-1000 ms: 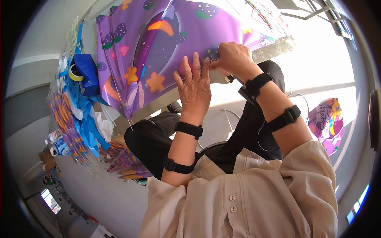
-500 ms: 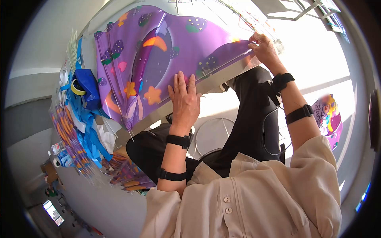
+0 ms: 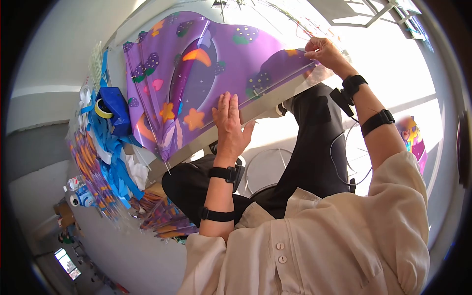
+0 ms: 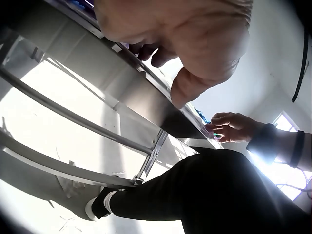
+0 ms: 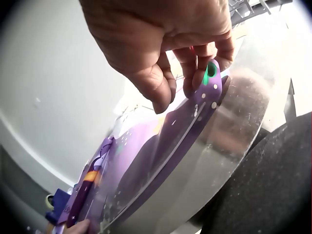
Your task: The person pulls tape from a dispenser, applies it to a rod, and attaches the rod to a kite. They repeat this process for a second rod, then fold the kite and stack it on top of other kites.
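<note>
A beige shirt (image 3: pixel 246 260) fills the bottom of the head view, with black trousers (image 3: pixel 314 147) above it. At the centre, the left hand (image 3: pixel 229 127) lies with fingers straight on the lower edge of a purple printed sheet (image 3: pixel 238 61), gripping nothing. The right hand (image 3: pixel 324 53), upper right, has its fingers bent at the sheet's right tip; whether they pinch it I cannot tell.

The right wrist view alone brings that tip close: a green patch and pale dots, touching the fingers, with the thumb apart from it. The left wrist view shows what the head view hides: curved metal rails (image 4: pixel 58 109) below the table edge (image 4: pixel 105 75), and a white-soled shoe (image 4: pixel 91 209) at lower left.

The sheet spreads over the table across the upper middle of the head view. It is glossy, with orange stars, an orange crescent, a pink heart and dark dotted shapes around a dark oval. Its left part is pleated, the folds meeting at a point at lower left; its right part lies flatter.

Beyond its left side sit a blue tape dispenser (image 3: pixel 118 113) with a yellow roll (image 3: pixel 102 109), and blue strips (image 3: pixel 117 164). A bright window (image 3: pixel 67 264) shows at far lower left.
</note>
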Motion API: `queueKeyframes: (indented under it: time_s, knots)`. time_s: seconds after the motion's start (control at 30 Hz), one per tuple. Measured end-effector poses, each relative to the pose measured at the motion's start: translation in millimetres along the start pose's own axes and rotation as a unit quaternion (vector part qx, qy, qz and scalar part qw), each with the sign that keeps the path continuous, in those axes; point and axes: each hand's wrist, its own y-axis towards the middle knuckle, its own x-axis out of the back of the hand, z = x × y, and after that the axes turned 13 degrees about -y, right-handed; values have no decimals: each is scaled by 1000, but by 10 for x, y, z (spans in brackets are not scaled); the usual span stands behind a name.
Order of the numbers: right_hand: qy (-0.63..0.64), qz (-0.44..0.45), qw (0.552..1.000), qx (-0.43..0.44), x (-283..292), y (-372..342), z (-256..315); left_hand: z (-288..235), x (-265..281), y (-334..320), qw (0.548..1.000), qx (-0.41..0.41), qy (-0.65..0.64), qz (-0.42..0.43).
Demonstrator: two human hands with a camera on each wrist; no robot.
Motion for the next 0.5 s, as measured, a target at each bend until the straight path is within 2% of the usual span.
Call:
queueKeyframes:
  time_s: [0.1,0.23,0.33,0.4,0.47,0.5]
  knots:
    - [-151,13,988,10,-4,31,-6,9,-2,-3,1000,-13,22,3]
    - [-164,17,986,-18,75,43,99,20,-6,-4,1000,-8,19,0]
    - [-152,-19,988,-23,69,33,186,30,-12,-7,1000,-10,9,-1]
    - [-139,-1,989,-52,60,20,207,20,-14,-6,1000,-4,9,-1]
    - [-134,-6,990,-41,28,56,54,8,-9,-7,1000,-4,13,2]
    - [-143,24,989,-32,29,49,37,-4,-6,-7,1000,-2,18,6]
